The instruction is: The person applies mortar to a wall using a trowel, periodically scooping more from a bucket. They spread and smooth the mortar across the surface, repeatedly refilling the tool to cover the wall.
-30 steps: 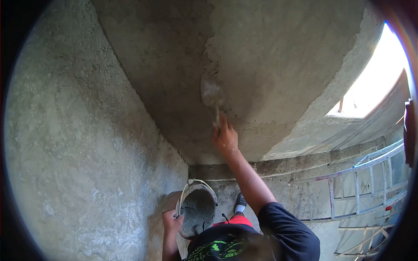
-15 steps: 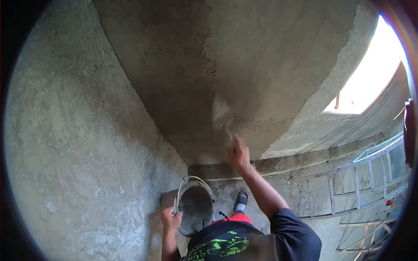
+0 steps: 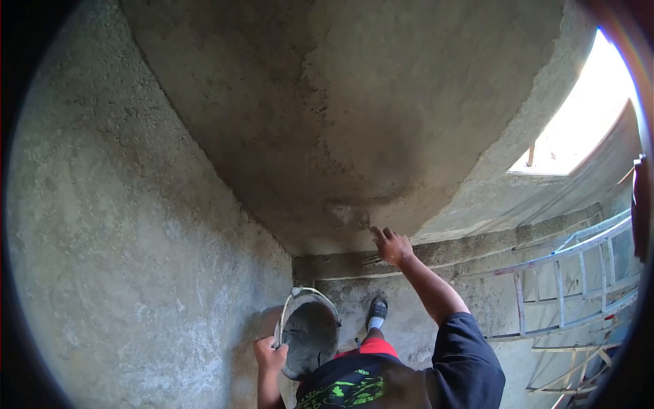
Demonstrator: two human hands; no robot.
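My left hand (image 3: 270, 355) is closed on the edge of a bucket (image 3: 332, 308), beside its raised handle. Wet grey mortar (image 3: 306, 334) fills much of the bucket, which leans in front of my body. My right hand (image 3: 392, 247) is wrapped round the handle of a trowel (image 3: 349, 213). Slightly blurred, the trowel's blade lies against the lower part of the freshly coated wall (image 3: 381, 116), left of my knuckles. A rough, ragged line runs down the coating above it.
A rough grey wall (image 3: 116, 225) meets the coated one at a corner on the left. A low ledge (image 3: 477, 251) runs along the wall's foot. Metal ladder-like frames (image 3: 560, 290) lie at the right, below a bright window opening (image 3: 579, 116). My sandaled foot (image 3: 377, 310) stands near the ledge.
My right hand has moved down and slightly right, bringing the trowel lower on the wall. The left hand and bucket have shifted slightly right and down in view.
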